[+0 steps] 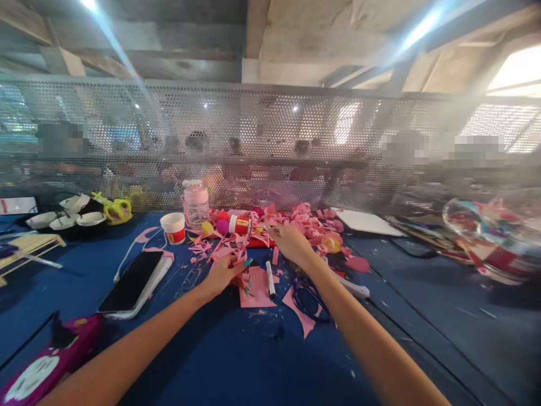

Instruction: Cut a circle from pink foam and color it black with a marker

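Over the blue table, my left hand [223,277] is curled, with pink paper between its thumb and fingers; the exact piece is hard to make out. Just below its fingertips lies a square of pink paper [255,294], with a white marker [270,278] along its right side. My right hand [291,243] reaches into the heap of pink scraps [302,217], fingers drawn together; what they pinch is too small to tell. Close to those fingertips, a red and white paper cup [240,224] lies on its side among coloured balls [222,226].
Stacked paper cups [173,228] and a pink-lidded bottle [196,204] stand at the back left. A phone [133,281] lies nearer, above a purple pouch [54,361]. A glue gun [353,287] rests under my right forearm. A perforated metal screen [262,141] borders the table.
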Available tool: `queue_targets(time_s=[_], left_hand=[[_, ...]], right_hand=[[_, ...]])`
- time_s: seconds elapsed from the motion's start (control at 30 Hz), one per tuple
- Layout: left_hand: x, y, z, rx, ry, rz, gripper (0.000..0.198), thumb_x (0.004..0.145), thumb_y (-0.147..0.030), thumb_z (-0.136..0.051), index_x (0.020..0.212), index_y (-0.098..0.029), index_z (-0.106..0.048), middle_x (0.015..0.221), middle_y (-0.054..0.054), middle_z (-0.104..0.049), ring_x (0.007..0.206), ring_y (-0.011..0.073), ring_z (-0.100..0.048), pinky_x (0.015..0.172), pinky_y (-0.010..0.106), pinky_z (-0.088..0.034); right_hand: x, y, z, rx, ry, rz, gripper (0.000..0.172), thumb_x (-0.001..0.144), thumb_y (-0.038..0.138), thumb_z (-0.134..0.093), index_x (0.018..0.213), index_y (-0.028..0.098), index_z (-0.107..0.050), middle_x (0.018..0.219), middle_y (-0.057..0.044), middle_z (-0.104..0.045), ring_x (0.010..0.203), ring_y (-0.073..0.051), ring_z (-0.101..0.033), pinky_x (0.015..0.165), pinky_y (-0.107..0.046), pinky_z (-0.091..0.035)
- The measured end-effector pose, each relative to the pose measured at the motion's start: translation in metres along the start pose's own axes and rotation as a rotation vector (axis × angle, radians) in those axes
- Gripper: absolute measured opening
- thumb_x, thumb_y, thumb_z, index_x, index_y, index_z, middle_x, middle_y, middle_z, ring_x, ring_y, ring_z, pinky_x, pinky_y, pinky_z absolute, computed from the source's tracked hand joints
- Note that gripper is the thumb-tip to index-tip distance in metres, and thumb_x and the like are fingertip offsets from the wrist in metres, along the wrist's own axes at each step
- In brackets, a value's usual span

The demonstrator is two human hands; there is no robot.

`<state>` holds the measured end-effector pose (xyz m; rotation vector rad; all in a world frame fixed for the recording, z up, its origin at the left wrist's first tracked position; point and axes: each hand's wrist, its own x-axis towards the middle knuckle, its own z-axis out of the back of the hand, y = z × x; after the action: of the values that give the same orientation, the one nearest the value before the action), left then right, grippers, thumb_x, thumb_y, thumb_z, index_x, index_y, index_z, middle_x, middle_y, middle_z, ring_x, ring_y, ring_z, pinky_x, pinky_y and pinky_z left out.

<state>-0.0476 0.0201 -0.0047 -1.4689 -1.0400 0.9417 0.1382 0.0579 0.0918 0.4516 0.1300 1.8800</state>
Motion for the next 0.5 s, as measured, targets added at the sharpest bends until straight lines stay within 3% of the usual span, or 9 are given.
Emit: queue_targets(time_s=[0.1, 0.27, 0.4, 0.5], left_hand=[[0.002, -0.001, 0.003, 0.106, -0.049, -0.074, 0.045, 0.062, -0.051, -0.069, 0.080, -0.016, -0.046, 0.062, -0.003, -0.058, 0.052, 0.0159, -0.062, 0.047, 0.025, -0.049], [-0.002, -0.004, 0.007, 0.288, -0.162, -0.203, 0.023, 0.065, -0.027, -0.068, 0.070, -0.016, -0.048, 0.055, -0.007, -0.052, 0.045, 0.0102, -0.055, 0.043, 0.019, -0.039], [-0.004, -0.003, 0.004, 0.330, -0.217, -0.270, 0.019, 0.064, -0.023, -0.067, 0.070, -0.016, -0.050, 0.049, -0.009, -0.049, 0.038, 0.0096, -0.052, 0.039, 0.019, -0.036], [-0.002, -0.001, 0.003, 0.270, -0.258, -0.317, 0.027, 0.066, -0.029, -0.068, 0.086, -0.016, -0.054, 0.057, -0.007, -0.055, 0.041, 0.0107, -0.055, 0.039, 0.019, -0.039]], right_hand=[[-0.001, 0.011, -0.007, 0.136, 0.016, 0.045, 0.047, 0.092, 0.045, -0.033, 0.075, 0.014, -0.065, 0.072, -0.006, -0.065, 0.067, -0.016, -0.059, 0.056, -0.022, -0.035], [-0.004, 0.030, -0.023, 0.391, 0.103, 0.097, 0.042, 0.080, 0.052, -0.050, 0.072, 0.013, -0.066, 0.063, -0.002, -0.063, 0.058, -0.013, -0.058, 0.051, -0.020, -0.039], [-0.004, 0.034, -0.031, 0.515, 0.068, 0.085, 0.034, 0.074, 0.043, -0.060, 0.074, 0.010, -0.066, 0.066, -0.005, -0.066, 0.062, -0.015, -0.061, 0.053, -0.021, -0.043], [0.000, 0.028, -0.031, 0.555, 0.034, 0.090, 0.023, 0.075, 0.031, -0.059, 0.069, 0.010, -0.066, 0.066, -0.005, -0.067, 0.063, -0.016, -0.062, 0.057, -0.023, -0.045]])
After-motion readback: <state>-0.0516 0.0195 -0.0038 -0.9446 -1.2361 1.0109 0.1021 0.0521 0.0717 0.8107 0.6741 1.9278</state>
